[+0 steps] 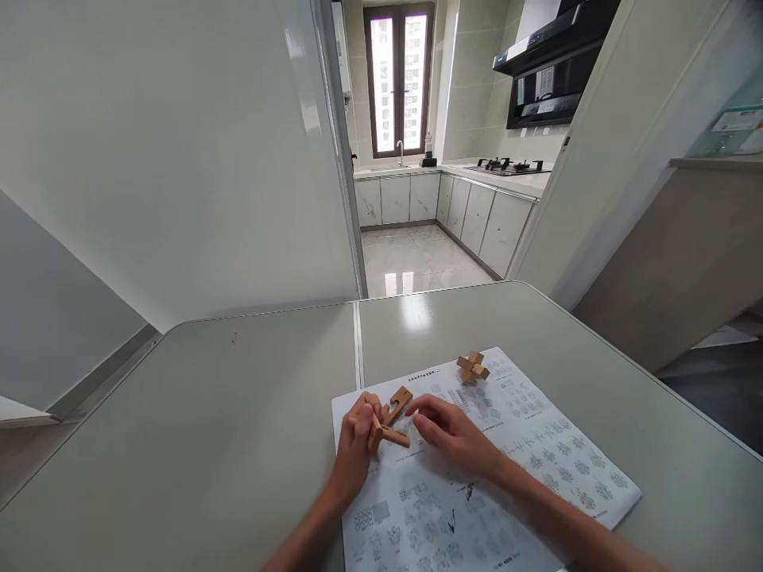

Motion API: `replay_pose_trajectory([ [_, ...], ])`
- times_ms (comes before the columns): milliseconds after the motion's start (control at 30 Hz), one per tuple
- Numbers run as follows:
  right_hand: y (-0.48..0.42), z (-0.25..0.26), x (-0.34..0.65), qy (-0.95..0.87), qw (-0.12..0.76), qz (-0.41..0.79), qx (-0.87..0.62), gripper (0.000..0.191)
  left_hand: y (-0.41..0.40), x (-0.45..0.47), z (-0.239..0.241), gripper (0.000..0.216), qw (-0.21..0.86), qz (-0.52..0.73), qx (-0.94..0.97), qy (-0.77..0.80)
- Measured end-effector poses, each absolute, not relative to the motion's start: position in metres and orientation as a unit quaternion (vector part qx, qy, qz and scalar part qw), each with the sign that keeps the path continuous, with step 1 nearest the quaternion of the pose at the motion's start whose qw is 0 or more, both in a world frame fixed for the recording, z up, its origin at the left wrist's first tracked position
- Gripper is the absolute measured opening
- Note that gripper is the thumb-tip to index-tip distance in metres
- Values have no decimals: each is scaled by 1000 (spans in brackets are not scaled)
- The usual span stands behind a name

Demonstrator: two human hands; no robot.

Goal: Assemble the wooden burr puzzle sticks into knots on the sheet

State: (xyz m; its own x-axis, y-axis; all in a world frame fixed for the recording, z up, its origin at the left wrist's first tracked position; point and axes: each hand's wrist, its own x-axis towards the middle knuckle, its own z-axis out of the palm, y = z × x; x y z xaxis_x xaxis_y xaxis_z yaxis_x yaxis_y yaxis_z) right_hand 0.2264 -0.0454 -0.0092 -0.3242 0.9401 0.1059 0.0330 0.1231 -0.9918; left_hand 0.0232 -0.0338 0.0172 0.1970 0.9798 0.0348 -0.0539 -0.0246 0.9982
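Note:
My left hand (358,445) is closed around wooden puzzle pieces (377,433), whose ends stick out between the thumb and fingers. Just beyond the fingers a notched wooden puzzle piece (397,403) points up and to the right; I cannot tell whether it is held or rests on the paper. To the right, my right hand (450,435) has its thumb and forefinger apart, the fingertip close to that notched piece, and nothing shows in its grasp. An assembled wooden burr puzzle (473,368) sits near the far edge of the printed instruction sheet (506,508) under both hands.
The sheet lies on a pale table (179,445) with a seam (358,342) running across it. White panels stand beyond the table at the left. Through an opening there is a kitchen with cabinets (489,226), a gas stove (509,166) and a window (400,79).

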Motion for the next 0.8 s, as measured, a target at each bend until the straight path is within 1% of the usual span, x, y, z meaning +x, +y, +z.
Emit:
replay_pose_trajectory([
  [67,-44,-9,226,-688,441,392,-422,23,-30,21,13,56,568,488,505,429],
  [100,-44,-10,226,-720,438,337,-419,23,-28,21,10,56,575,498,488,428],
  [167,-43,-12,226,-775,413,261,-401,36,-25,20,8,56,587,510,460,427],
  [233,-42,-16,226,-815,367,214,-393,47,-23,21,7,58,595,514,440,434],
  [300,-42,-19,225,-840,324,180,-396,51,-21,22,7,59,599,516,423,443],
  [367,-42,-21,225,-850,304,157,-400,50,-20,23,8,58,599,520,407,452],
  [433,-41,-22,225,-849,307,149,-403,46,-19,23,8,58,600,524,395,458],
  [567,-41,-21,224,-830,328,163,-421,36,-18,23,8,58,602,521,399,455],
  [800,-40,-25,226,-798,337,188,-462,18,-16,21,4,55,593,512,434,445],
])
